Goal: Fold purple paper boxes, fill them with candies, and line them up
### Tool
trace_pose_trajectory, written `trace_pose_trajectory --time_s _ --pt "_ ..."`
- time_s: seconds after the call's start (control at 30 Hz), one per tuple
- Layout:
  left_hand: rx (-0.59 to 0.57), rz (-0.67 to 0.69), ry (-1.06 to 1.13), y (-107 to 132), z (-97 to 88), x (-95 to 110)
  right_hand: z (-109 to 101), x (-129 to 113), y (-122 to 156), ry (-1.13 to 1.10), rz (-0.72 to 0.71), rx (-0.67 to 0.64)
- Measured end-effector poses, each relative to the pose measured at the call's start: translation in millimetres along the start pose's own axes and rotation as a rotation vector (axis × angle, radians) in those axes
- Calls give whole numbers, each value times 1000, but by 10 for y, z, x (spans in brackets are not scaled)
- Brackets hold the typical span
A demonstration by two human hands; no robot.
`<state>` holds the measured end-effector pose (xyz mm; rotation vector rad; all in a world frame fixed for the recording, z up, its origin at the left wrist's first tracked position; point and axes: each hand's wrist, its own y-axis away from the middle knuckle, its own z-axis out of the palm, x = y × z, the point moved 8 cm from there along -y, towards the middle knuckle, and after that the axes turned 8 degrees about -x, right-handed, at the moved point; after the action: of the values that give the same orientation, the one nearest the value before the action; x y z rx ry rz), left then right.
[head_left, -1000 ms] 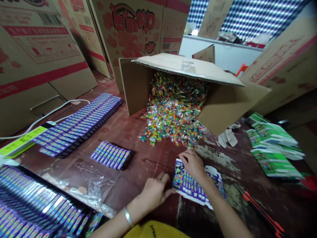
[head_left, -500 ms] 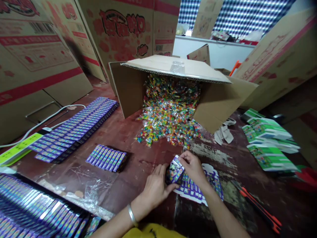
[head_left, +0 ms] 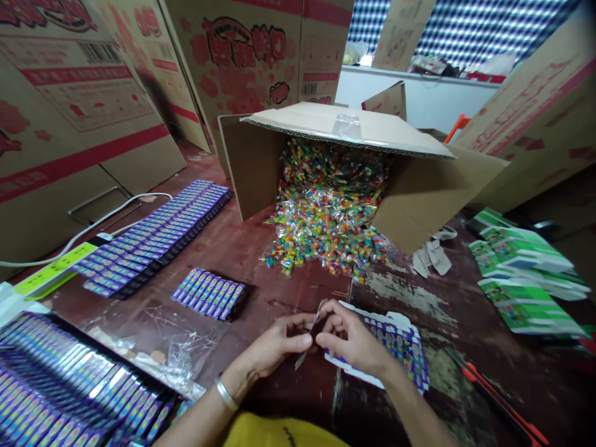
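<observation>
Purple carton blank [head_left: 313, 329], edge-on at lower centre, was pinched between left hand [head_left: 274, 343] and right hand [head_left: 354, 340] fingers; it looked liable to crease or slip onto the flat stack [head_left: 395, 341].

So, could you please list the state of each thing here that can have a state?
flat purple carton: unfolded, held edge-on by left hand and right hand
stack of flat cartons: lying flat, under the right hand
big cardboard box: on its side, open
wrapped candies: spilled out onto the table
small purple boxes: closed, in a row
power strip: cable attached
</observation>
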<state>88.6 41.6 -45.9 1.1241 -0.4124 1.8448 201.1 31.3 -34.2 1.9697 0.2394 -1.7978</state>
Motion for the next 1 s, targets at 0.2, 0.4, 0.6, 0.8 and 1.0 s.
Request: trace_pose_trajectory --time_s 0.2,0.4,0.6,0.8,1.0 --pt "59 -55 -38 86 -106 -132 48 -52 -34 55 142 -263" --pt "419 139 96 82 -342 -168 -91 -33 -136 66 -100 287" --pt "667 272 -110 176 -454 -103 35 41 -122 151 -152 509" --pt "634 319 -370 255 -371 122 13 109 -162 15 -230 600" --pt "362 232 -326 176 -285 155 22 120 -149 132 -250 592"
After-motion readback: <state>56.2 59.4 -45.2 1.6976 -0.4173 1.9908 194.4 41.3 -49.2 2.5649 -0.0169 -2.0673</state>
